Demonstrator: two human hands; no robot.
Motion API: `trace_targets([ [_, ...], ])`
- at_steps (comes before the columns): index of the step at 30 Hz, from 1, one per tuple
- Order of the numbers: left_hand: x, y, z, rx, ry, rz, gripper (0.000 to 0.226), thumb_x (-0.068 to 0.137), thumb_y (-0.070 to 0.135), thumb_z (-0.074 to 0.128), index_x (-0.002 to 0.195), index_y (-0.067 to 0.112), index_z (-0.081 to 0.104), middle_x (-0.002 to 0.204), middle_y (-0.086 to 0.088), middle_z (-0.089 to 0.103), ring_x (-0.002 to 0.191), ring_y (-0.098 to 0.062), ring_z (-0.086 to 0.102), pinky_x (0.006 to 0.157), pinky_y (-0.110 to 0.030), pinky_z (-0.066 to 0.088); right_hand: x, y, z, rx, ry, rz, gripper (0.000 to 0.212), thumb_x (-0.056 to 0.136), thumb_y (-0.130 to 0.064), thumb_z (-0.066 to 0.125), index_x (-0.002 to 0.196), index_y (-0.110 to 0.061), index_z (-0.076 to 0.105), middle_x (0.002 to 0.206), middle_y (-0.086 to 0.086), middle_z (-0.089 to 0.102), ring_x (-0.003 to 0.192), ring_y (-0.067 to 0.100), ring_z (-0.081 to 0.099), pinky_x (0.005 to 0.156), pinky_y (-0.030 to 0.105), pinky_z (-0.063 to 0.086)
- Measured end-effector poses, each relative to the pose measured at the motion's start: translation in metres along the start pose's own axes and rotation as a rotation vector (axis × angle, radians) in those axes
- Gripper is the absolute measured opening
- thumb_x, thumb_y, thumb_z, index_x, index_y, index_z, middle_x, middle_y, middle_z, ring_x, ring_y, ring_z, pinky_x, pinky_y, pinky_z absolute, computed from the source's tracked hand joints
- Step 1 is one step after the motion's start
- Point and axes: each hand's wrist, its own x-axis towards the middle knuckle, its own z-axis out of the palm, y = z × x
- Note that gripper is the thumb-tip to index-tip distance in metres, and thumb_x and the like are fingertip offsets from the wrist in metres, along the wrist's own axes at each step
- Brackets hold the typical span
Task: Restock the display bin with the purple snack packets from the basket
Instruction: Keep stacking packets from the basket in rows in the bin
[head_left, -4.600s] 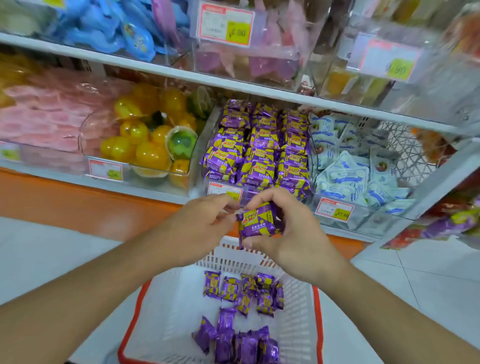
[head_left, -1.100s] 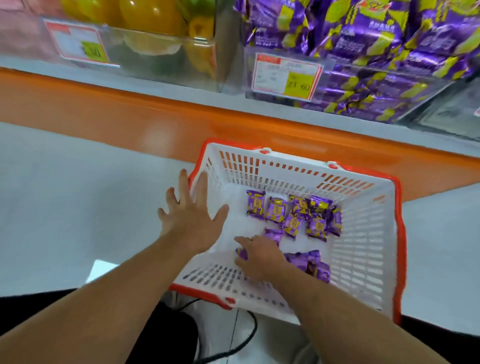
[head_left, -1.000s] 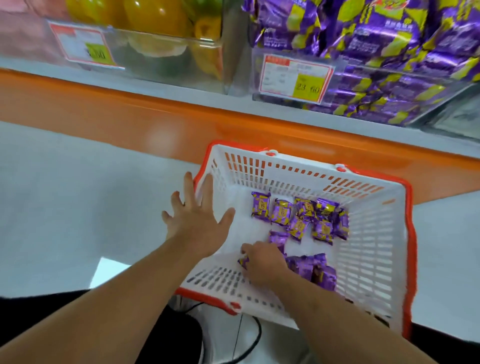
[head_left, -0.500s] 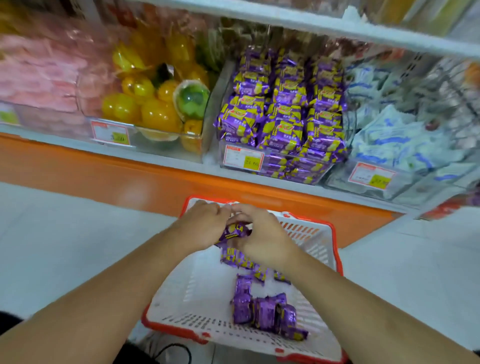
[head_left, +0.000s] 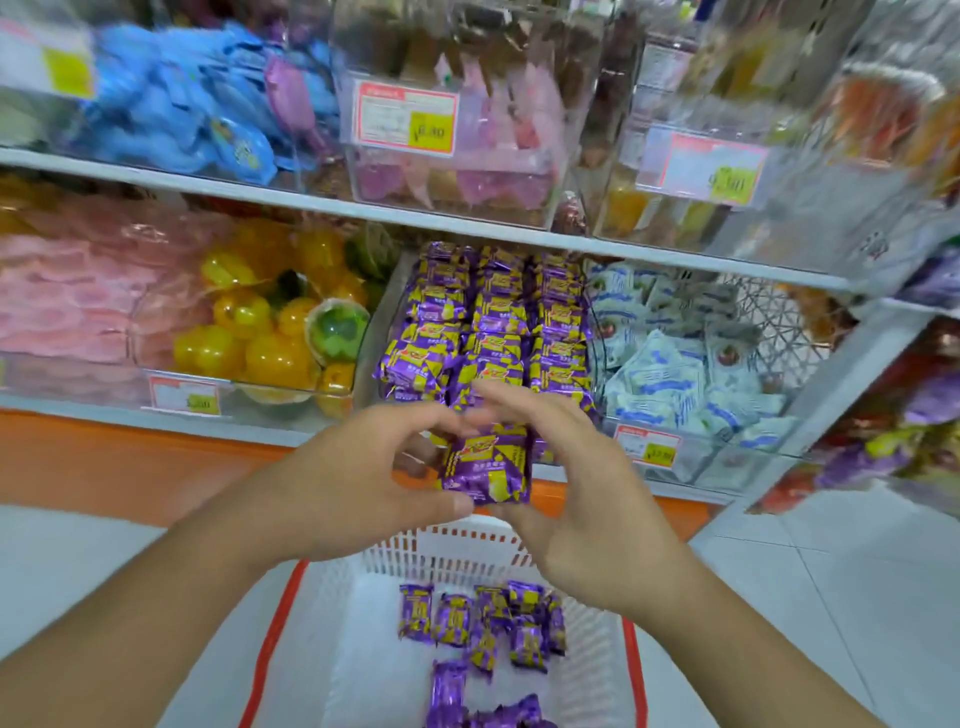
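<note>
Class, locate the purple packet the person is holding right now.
Centre of the head view: the purple packet is held between left hand and right hand, above the basket, before the display bin.

Display bin (head_left: 387, 312) at frame centre packed with purple packets (head_left: 493, 332) nearly to the shelf board (head_left: 467, 228) above, narrow gap between, basket (head_left: 631, 670) below open-topped, floor bare lower left

One head-worn wide-angle view looks forward and down, close to the shelves (head_left: 467, 221) and basket (head_left: 457, 551).
</note>
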Motion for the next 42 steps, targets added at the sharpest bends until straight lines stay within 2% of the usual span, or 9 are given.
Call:
trace_targets([
  [5, 0.006, 0.004, 0.007, 0.244, 0.217, 0.173, 0.053, 0.075, 0.039, 0.089, 0.121, 0.044, 0.062, 0.117, 0.027, 0.058, 0.104, -0.004, 0.061, 0.084, -0.028, 0.054, 0.007, 0.008, -0.019, -0.059, -0.111, 0.036, 0.090, 0.074, -0.015, 0.091, 0.151, -0.030, 0.046, 0.148, -0.012, 0.045, 0.145, 0.013, 0.039, 0.115, 0.025, 0.035],
  [13, 0.032, 0.015, 0.019, 0.311, 0.292, 0.352, 0.056, 0.079, 0.029, 0.085, 0.129, 0.035, 0.063, 0.124, 0.021, 0.061, 0.119, -0.003, 0.059, 0.096, -0.016, 0.045, 0.024, 0.025, -0.023, -0.215, 0.010, 0.066, 0.051, 0.078, -0.023, 0.084, 0.124, -0.027, 0.062, 0.116, -0.012, 0.059, 0.098, 0.006, 0.057, 0.081, 0.012, 0.044],
  [20, 0.095, 0.027, 0.015, 0.441, 0.351, 0.295, 0.054, 0.081, 0.042, 0.082, 0.131, 0.037, 0.063, 0.119, 0.023, 0.061, 0.107, 0.003, 0.056, 0.095, -0.017, 0.044, 0.050, 0.050, -0.056, -0.156, 0.030, 0.225, 0.079, 0.081, -0.021, 0.082, 0.149, -0.029, 0.045, 0.140, -0.013, 0.045, 0.124, -0.002, 0.049, 0.101, 0.008, 0.038],
  [23, 0.134, 0.034, 0.016, 0.528, 0.367, 0.258, 0.052, 0.086, 0.043, 0.077, 0.135, 0.034, 0.061, 0.123, 0.017, 0.059, 0.104, -0.002, 0.055, 0.088, -0.006, 0.035, 0.051, 0.063, -0.069, -0.197, 0.070, 0.339, 0.066, 0.085, -0.020, 0.074, 0.144, -0.029, 0.046, 0.132, -0.012, 0.045, 0.126, 0.000, 0.040, 0.097, 0.000, 0.028],
  [26, 0.167, 0.041, 0.024, 0.609, 0.301, 0.218, 0.056, 0.088, 0.044, 0.075, 0.139, 0.029, 0.059, 0.136, 0.011, 0.054, 0.121, -0.011, 0.054, 0.104, -0.025, 0.041, 0.048, 0.066, -0.076, -0.216, 0.049, 0.473, 0.047, 0.089, -0.025, 0.071, 0.132, -0.027, 0.053, 0.117, -0.011, 0.046, 0.123, 0.010, 0.046, 0.076, 0.009, 0.031],
  [31, 0.189, 0.042, 0.041, 0.694, 0.211, 0.122, 0.057, 0.092, 0.049, 0.070, 0.143, 0.030, 0.056, 0.142, 0.008, 0.049, 0.128, -0.023, 0.050, 0.109, -0.038, 0.042, 0.045, 0.070, -0.080, -0.129, 0.006, 0.606, 0.046, 0.091, -0.019, 0.068, 0.134, -0.016, 0.054, 0.136, 0.003, 0.062, 0.121, 0.023, 0.060, 0.093, 0.034, 0.050],
  [35, 0.182, 0.042, 0.051, 0.857, 0.285, 0.130, 0.056, 0.095, 0.049, 0.065, 0.148, 0.035, 0.050, 0.143, 0.007, 0.042, 0.119, -0.032, 0.042, 0.106, -0.045, 0.041, 0.041, 0.072, -0.080, -0.133, 0.017, 0.595, 0.042, 0.090, -0.016, 0.065, 0.131, -0.019, 0.057, 0.135, 0.001, 0.064, 0.115, 0.019, 0.061, 0.083, 0.025, 0.049],
  [38, 0.172, 0.039, 0.057, 0.870, 0.350, 0.214, 0.052, 0.094, 0.034, 0.069, 0.144, 0.031, 0.054, 0.142, 0.004, 0.045, 0.118, -0.030, 0.042, 0.099, -0.050, 0.046, 0.039, 0.070, -0.079, -0.102, 0.008, 0.543, 0.039, 0.088, -0.013, 0.064, 0.125, -0.024, 0.060, 0.117, -0.002, 0.068, 0.089, 0.011, 0.062, 0.064, 0.011, 0.044],
  [42, 0.160, 0.033, 0.069, 0.860, 0.308, 0.275, 0.046, 0.099, 0.027, 0.059, 0.144, 0.020, 0.055, 0.142, 0.001, 0.052, 0.125, -0.028, 0.046, 0.098, -0.051, 0.048, 0.040, 0.075, -0.074, -0.126, -0.004, 0.540, 0.036, 0.083, -0.017, 0.062, 0.118, -0.027, 0.059, 0.097, -0.007, 0.064, 0.083, 0.008, 0.060, 0.059, 0.019, 0.043],
])
